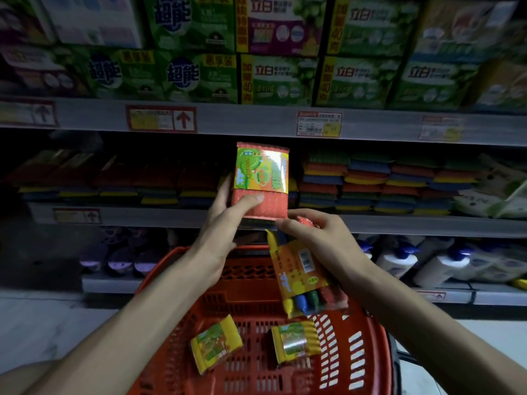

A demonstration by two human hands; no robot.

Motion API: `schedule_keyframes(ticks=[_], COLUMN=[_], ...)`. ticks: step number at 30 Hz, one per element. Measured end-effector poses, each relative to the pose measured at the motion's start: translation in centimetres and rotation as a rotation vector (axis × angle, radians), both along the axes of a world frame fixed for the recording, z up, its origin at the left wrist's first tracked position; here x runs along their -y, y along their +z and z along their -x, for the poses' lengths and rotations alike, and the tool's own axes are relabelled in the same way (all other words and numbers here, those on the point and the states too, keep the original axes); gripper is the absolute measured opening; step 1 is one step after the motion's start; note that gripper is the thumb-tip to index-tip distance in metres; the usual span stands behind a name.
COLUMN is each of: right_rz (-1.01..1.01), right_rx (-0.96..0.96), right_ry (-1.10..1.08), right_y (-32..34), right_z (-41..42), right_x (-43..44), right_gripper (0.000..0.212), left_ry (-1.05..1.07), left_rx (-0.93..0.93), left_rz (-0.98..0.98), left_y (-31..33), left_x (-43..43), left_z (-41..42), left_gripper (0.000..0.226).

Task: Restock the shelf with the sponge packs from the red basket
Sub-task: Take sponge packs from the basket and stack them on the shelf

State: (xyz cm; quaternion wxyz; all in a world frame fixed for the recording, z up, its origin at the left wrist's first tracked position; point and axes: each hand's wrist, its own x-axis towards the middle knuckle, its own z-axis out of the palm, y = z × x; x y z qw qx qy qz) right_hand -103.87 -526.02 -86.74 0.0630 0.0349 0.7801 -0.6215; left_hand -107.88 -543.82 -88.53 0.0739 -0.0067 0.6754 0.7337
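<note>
Both forearms reach forward over the red basket (pixel 368 354) toward the sponge shelf (pixel 413 225). The left hand (pixel 225 220) is raised at shelf height, thumb pressed flat across the lower front of a red sponge pack (pixel 261 181) and fingers wrapped behind its left edge. That pack stands upright above the hand, long axis vertical, green-and-yellow label facing the camera, in front of the gap between the dark rows on the left and the stacked sponges (pixel 370 183) on the right.

The right hand (pixel 322 240), just beside and slightly lower, back turned to the camera, grips the upper end of an orange pack (pixel 302 269). This pack hangs below the hand, tilted, its long axis running down and a little right, with yellow, blue and green sponge ends showing at its lower end over the basket.

Two more packs lie on the basket floor: one yellow-edged pack (pixel 215 344) at the left, a second (pixel 293 342) near it at the right, both slanted.
</note>
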Motion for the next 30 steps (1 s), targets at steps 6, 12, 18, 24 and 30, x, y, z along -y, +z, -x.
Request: schedule_keyframes(ticks=[6,12,18,24,30], right_rz=[-0.001,0.074,0.162,0.184,0.137], right_rx=[-0.026,-0.061,-0.032,-0.03,-0.003], right_ry=[-0.032,-0.119,0.017,0.042,0.0], right_y=[-0.9,-0.8,-0.6,-0.9,-1.3], right_z=[0.3,1.1,1.5,2.6,3.6], right_x=[0.4,0.8,0.8,0.6,0.4], right_gripper=[0.02,0.025,0.041,0.061,0.084], left_ry=[0.037,0.256,0.362,0.377,0.359], left_rx=[0.058,0.204,0.156,0.067,0.068], left_rz=[-0.072,-0.288,-0.275,-0.163,-0.027], left_y=[-0.1,-0.2,-0.1,-1.0,-0.9], left_x=[0.0,-1.1,-2.1,-3.1,-3.5], left_z=[0.1,1.6,3.4,5.1,5.9], left_gripper=[0.061,0.042,0.062,0.057,0.093])
